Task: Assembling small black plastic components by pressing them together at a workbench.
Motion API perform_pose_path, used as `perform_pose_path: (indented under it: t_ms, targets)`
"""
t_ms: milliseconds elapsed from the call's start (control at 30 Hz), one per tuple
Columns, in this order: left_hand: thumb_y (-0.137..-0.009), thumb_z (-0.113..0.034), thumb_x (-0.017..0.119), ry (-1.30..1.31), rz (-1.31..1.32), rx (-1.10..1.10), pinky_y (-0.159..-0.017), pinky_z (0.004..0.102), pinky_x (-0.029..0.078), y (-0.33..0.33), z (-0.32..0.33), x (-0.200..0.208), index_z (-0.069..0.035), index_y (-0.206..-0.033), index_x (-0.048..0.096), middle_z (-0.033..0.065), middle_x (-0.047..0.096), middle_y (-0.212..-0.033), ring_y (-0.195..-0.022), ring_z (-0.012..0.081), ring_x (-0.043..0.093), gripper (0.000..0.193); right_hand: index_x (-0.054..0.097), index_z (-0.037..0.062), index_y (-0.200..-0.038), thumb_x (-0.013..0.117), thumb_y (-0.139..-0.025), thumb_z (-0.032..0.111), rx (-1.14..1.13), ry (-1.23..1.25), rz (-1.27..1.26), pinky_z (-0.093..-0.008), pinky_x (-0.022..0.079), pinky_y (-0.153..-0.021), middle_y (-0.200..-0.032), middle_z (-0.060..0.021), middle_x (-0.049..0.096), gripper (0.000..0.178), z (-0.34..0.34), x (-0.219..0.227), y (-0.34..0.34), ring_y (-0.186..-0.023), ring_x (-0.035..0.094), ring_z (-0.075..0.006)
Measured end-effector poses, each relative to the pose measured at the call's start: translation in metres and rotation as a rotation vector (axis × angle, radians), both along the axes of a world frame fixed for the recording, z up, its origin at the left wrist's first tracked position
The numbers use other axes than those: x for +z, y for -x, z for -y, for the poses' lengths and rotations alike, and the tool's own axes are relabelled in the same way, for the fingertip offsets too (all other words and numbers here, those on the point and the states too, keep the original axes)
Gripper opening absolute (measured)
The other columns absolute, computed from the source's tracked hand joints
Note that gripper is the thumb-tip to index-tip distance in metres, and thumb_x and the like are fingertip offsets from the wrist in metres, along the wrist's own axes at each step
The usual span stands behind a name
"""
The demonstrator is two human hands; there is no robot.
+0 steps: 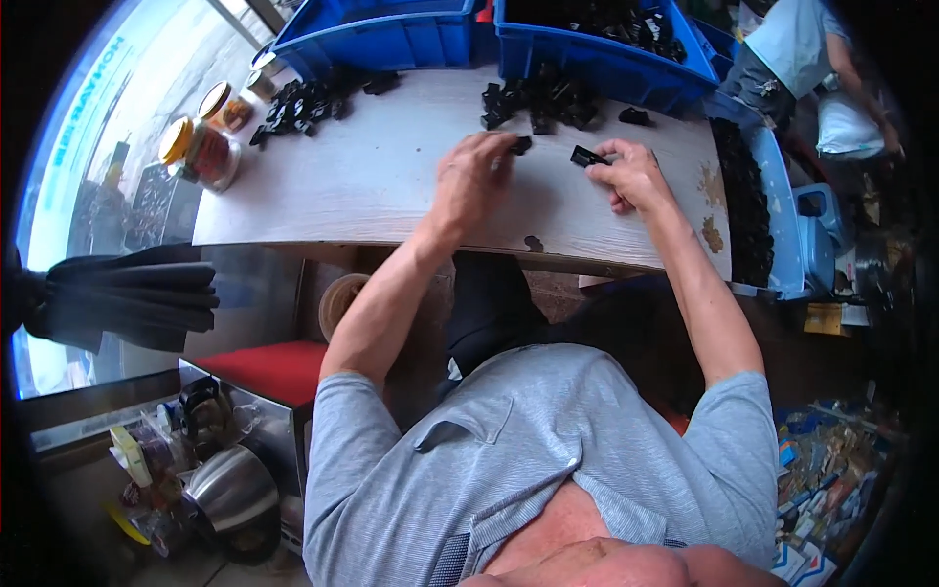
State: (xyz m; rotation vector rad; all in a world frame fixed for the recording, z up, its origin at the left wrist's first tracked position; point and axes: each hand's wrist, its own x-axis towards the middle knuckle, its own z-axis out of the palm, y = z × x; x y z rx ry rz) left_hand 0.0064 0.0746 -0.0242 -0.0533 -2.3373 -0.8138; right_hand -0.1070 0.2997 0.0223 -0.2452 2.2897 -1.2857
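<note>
Over the middle of the white table (337, 201), my left hand (473, 181) is closed on a small black part (521, 145) that pokes out past the fingertips. My right hand (631, 176), a little to the right, pinches a black rectangular piece (587, 157) between thumb and fingers. The two pieces are apart. Beyond my hands lies a pile of black parts (548, 101); a second pile of black parts (301, 106) lies at the far left. One loose black part (635, 116) rests beyond my right hand. What exactly these parts are, I cannot tell.
Two blue bins, a left one (381, 44) and a right one (602, 61), stand at the table's far edge. Lidded jars (207, 161) stand at the left. A light-blue crate (778, 210) of black parts adjoins the right edge. Another person (797, 49) bends at the far right.
</note>
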Motion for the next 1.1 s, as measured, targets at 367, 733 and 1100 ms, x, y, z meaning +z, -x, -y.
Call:
perform_pose_path:
  t_ms: [367,733,1100]
  targets:
    - [-0.086,-0.003,0.064,0.210,0.059,-0.351,-0.077,0.0379,0.057,0.035,-0.043,0.014,-0.008,-0.114,0.072,0.0106,0.069,-0.101,-0.092,0.0288,0.068,0.029,0.067,0.0056,-0.112,0.065,-0.084,0.006,0.029,0.158,0.065,-0.0290,0.042,-0.037,-0.061,-0.0013,0.057,0.028,0.001,-0.019,-0.006,-0.043,0.054,-0.0117]
    - [-0.081,0.005,0.067,0.171,0.101,-0.493,-0.079,0.0370,0.059,0.044,-0.027,-0.002,-0.009,-0.126,0.067,0.0111,0.068,-0.114,-0.093,0.0290,0.070,0.048,0.066,0.0054,-0.116,0.066,-0.081,0.002,0.055,0.063,0.000,-0.0274,0.044,-0.039,-0.063,-0.0008,0.057,0.035,0.004,-0.003,-0.014,-0.045,0.054,-0.0098]
    - [-0.089,-0.008,0.061,0.402,0.116,-0.326,-0.102,0.0397,0.049,0.016,-0.043,0.010,-0.011,-0.137,0.059,0.0115,0.064,-0.129,-0.118,0.0304,0.062,0.048,0.065,0.0026,-0.111,0.068,-0.084,0.008,0.069,0.088,0.003,-0.0249,0.040,-0.038,-0.058,0.0024,0.051,0.027,0.004,-0.004,-0.018,-0.044,0.050,-0.0082]
